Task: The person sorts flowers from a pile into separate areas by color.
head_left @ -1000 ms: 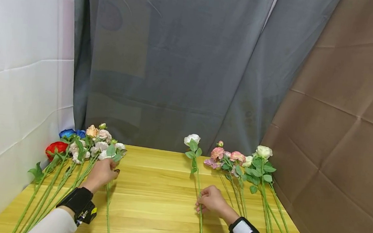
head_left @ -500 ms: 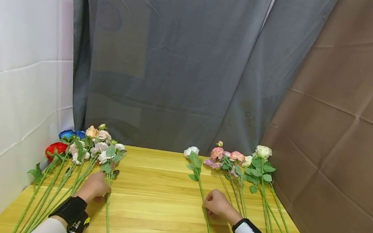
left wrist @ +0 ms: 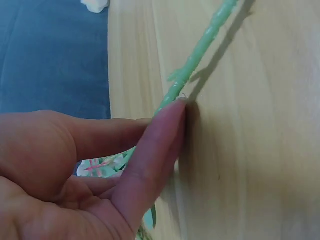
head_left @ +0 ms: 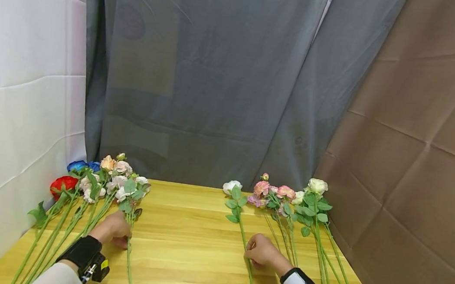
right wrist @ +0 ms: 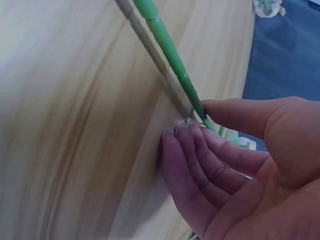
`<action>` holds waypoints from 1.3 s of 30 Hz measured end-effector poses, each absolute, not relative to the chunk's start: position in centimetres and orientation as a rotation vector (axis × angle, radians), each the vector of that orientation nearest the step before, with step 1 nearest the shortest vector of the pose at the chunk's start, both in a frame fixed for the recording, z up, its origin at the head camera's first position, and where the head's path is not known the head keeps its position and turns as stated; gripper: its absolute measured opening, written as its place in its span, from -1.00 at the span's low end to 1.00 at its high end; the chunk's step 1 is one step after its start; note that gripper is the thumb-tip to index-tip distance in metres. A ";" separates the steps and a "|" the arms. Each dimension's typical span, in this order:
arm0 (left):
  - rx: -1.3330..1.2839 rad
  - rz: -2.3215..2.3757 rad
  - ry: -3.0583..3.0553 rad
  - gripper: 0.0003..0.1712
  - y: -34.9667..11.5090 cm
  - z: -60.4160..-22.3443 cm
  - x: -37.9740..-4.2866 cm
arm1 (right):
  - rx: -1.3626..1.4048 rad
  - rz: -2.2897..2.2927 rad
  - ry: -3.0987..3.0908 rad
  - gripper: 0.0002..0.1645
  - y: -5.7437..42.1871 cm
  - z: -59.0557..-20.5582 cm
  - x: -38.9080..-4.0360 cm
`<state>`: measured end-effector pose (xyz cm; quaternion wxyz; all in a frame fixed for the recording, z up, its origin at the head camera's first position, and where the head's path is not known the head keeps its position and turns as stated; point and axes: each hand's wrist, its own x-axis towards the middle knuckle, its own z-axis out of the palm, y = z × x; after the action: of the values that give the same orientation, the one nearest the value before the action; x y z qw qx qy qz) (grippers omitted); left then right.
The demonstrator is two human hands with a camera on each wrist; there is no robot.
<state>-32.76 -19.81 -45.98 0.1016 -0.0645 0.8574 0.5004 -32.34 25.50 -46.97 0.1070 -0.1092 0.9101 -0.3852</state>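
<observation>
My right hand (head_left: pixel 263 251) pinches the green stem of a white rose (head_left: pixel 232 187) between thumb and fingers, low over the table. In the right wrist view that stem (right wrist: pixel 172 55) runs between thumb and fingertips, its shadow close beside it. At the left, my left hand (head_left: pixel 114 230) pinches a stem below the leaves of the pale flowers (head_left: pixel 122 193). The left wrist view shows this green stem (left wrist: pixel 200 47) between thumb and finger, close over the wood, with part of it hidden behind the fingers.
Left of the left hand lie a red flower (head_left: pixel 63 186), blue flowers (head_left: pixel 78 166) and a peach rose (head_left: pixel 108 163). Pink flowers (head_left: pixel 261 188) and a cream rose (head_left: pixel 318 185) lie right of the white rose. A grey curtain (head_left: pixel 207 93) hangs behind the wooden table (head_left: pixel 186 243).
The white rose's head has come down onto the table, and my right hand has shifted slightly right and nearer. My left hand has moved from beside the pale blooms down to the stem.
</observation>
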 end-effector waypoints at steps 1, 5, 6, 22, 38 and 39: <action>-0.185 1.495 2.528 -0.64 -19.8 -46.1 -32.7 | -0.344 -1.131 2.680 -0.92 25.4 -47.1 -32.4; -0.144 1.530 2.567 -0.78 -19.4 -46.3 -32.3 | -0.417 -1.113 2.701 -0.90 24.7 -47.5 -32.5; -0.138 1.529 2.586 -0.69 -19.4 -46.3 -32.3 | -0.434 -1.105 2.708 -0.89 24.5 -47.5 -32.5; -0.041 1.575 2.648 -0.74 -18.1 -45.6 -32.5 | -0.497 -0.884 2.897 -0.77 21.6 -47.5 -32.4; 0.088 1.724 2.586 -0.71 -15.2 -45.3 -32.5 | -0.420 -0.825 2.885 -0.80 20.5 -47.2 -32.4; 0.103 1.741 2.582 -0.72 -14.9 -45.2 -32.5 | -0.406 -0.823 2.886 -0.73 20.4 -47.1 -32.4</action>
<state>-32.46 -14.92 -45.25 0.0127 0.0332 0.8286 0.5587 -32.38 20.44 -47.15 0.0567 -0.1337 0.9515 -0.2713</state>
